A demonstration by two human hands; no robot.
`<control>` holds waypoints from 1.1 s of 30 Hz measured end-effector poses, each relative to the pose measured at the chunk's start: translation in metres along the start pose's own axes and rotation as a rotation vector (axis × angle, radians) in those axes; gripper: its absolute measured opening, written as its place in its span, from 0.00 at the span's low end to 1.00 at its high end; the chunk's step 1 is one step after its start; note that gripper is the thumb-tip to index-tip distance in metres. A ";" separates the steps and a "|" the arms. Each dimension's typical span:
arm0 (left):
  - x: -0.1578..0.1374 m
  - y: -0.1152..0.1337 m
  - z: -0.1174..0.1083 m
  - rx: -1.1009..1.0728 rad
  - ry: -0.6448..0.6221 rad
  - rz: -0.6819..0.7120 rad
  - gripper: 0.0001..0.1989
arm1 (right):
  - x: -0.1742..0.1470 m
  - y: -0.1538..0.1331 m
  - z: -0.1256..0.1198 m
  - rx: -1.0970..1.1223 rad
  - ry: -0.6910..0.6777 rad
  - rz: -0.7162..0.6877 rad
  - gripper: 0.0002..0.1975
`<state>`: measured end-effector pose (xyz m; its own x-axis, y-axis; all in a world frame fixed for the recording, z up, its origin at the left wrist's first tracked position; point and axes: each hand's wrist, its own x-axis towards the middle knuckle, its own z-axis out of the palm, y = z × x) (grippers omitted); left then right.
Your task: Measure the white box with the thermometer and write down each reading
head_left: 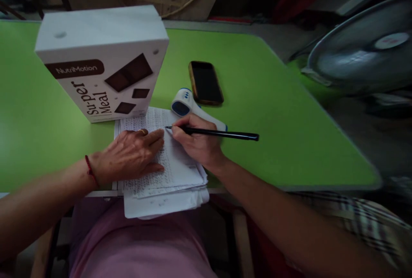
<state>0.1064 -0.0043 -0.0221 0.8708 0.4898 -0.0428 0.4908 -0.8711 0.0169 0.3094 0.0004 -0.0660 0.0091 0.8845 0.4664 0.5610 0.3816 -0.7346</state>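
A black pen (225, 133) is pinched in my right hand (201, 145), its tip at the handwritten page of an open notebook (183, 170). My left hand (131, 153) lies flat on the same page, fingers stretched out, with a ring on one finger and a red string bracelet at the wrist. Lines of writing cover much of the paper. The notebook's lower part overhangs the near table edge. Just beyond my right hand lies a white and blue infrared thermometer (183, 107), its handle partly hidden by the hand.
On the green table (264, 110), a tall white NutriMotion box (106, 67) stands behind the notebook at the left. A dark smartphone (206, 82) lies beyond the thermometer. Off the table's right side is a large round metal lid or tray (357, 54).
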 end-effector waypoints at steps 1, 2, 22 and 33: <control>0.000 0.000 0.000 -0.001 -0.004 -0.002 0.24 | 0.000 0.000 0.000 0.004 -0.009 0.001 0.05; 0.000 0.000 -0.001 -0.002 -0.006 -0.003 0.24 | 0.000 0.000 0.000 0.005 -0.016 0.003 0.05; 0.000 -0.001 -0.003 -0.012 -0.002 0.001 0.22 | -0.001 0.000 -0.002 -0.035 0.029 0.042 0.06; 0.000 -0.002 -0.001 0.005 0.010 0.004 0.22 | 0.000 0.000 -0.002 0.001 0.007 0.017 0.05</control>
<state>0.1059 -0.0026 -0.0216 0.8728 0.4869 -0.0327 0.4875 -0.8731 0.0116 0.3111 -0.0001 -0.0655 0.0243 0.8889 0.4575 0.5595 0.3671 -0.7431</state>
